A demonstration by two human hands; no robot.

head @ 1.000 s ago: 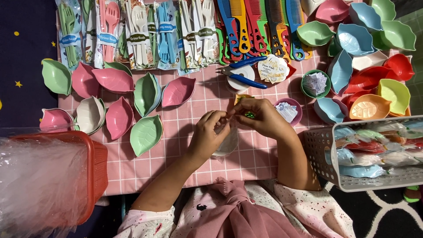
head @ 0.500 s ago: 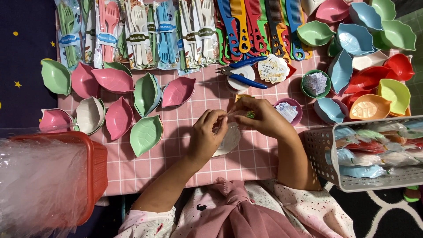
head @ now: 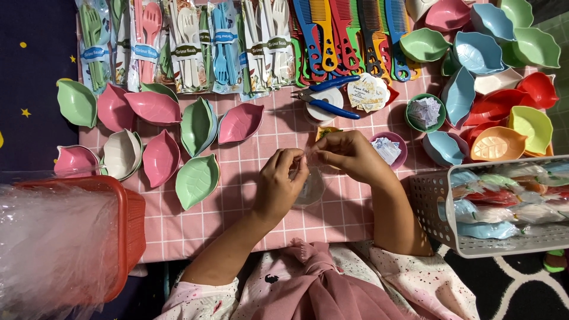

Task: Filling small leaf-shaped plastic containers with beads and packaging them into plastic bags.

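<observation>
My left hand (head: 277, 185) and my right hand (head: 349, 157) meet over the pink checked cloth (head: 249, 213). Both pinch the top of a small clear plastic bag (head: 309, 188) that hangs between them with a pale dish inside. The fingertips almost touch at the bag's mouth. A small yellow dish (head: 325, 130) lies just beyond my right hand, and a purple cup of folded papers (head: 388, 149) sits to its right.
Leaf-shaped dishes (head: 197, 180) in pink, green and cream lie at left, more at upper right (head: 478, 53). Packed cutlery sets (head: 184, 47), combs (head: 332, 35), cutters (head: 326, 98) line the far side. A red basket of clear bags (head: 127, 225) stands left, a white basket (head: 432, 207) right.
The bag's contents have dropped lower between my hands. My right hand has turned, hiding the green ring that showed before. Both hands stayed in place.
</observation>
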